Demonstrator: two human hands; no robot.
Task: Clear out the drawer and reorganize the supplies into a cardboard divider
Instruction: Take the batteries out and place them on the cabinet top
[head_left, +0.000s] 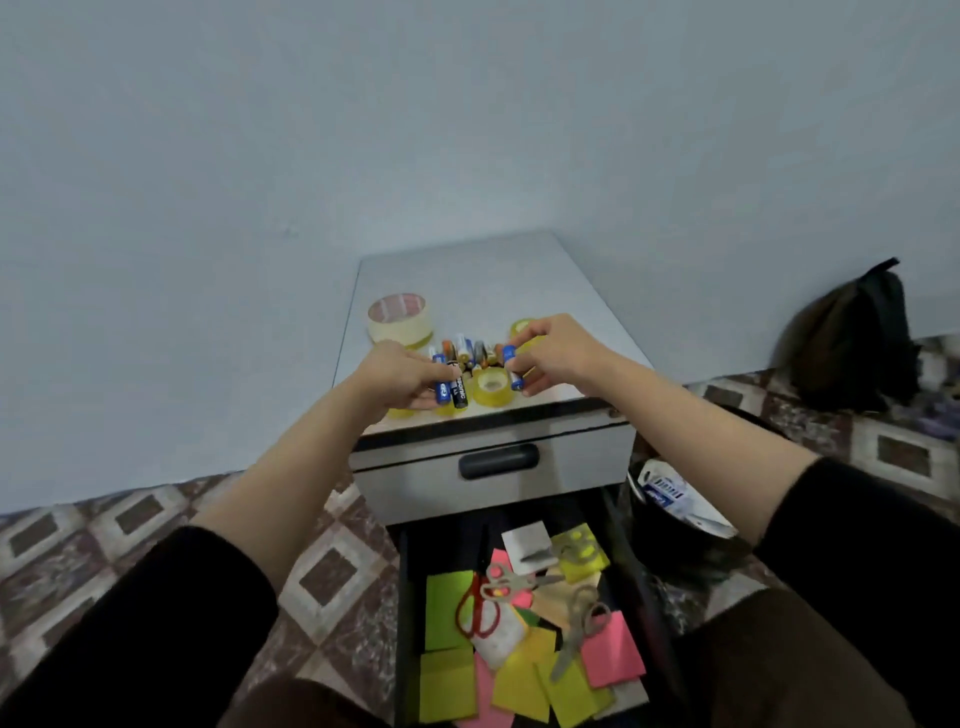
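On the cabinet top (467, 280), our left hand (408, 376) pinches two batteries (451, 388) in its curled fingers (434, 366). Our right hand (553, 353) pinches a blue battery (510, 366). Loose batteries (470, 351) stand between them among tape rolls (491, 387). Below, the open drawer (409, 597) holds sticky notes (449, 610) and scissors (511, 582).

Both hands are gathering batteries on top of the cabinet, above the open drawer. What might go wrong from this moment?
1. The batteries held by the left hand and right hand are round and near the front edge of the cabinet top; a loose one may roll off into the open drawer.
2. Scissors lie among the sticky notes; reaching in blindly risks a cut.
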